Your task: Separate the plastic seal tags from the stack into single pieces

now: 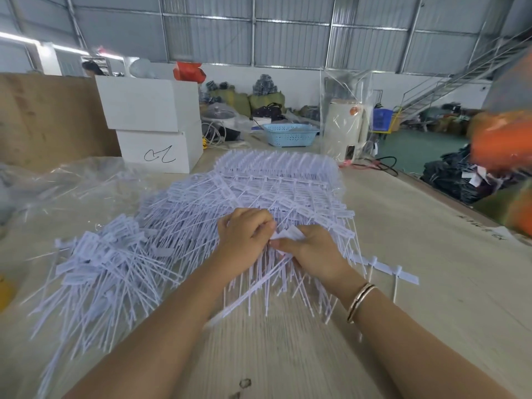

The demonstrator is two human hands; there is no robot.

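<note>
Right in the middle of the surface (431, 254), both hands are working one spot on top of the stack of seal tags (276, 180). The left hand (244, 237) has its fingers curled over, pinching what looks like one tag's flag, and the right hand (313, 251) pinches the white flag end (290, 234) next to it, thumb on top. My guess is they're holding either side of a joint so it can be snapped apart, though it's too blurry to see the actual break point. A bracelet (359, 300) sits on the right wrist.

Loose singles are piled off to the left (100, 263), probably so done ones stay out of the joined sheets. One short joined strip (385, 269) lies just right of the stack. Further back there are white boxes (152, 122) and a blue basket (290, 135).
</note>
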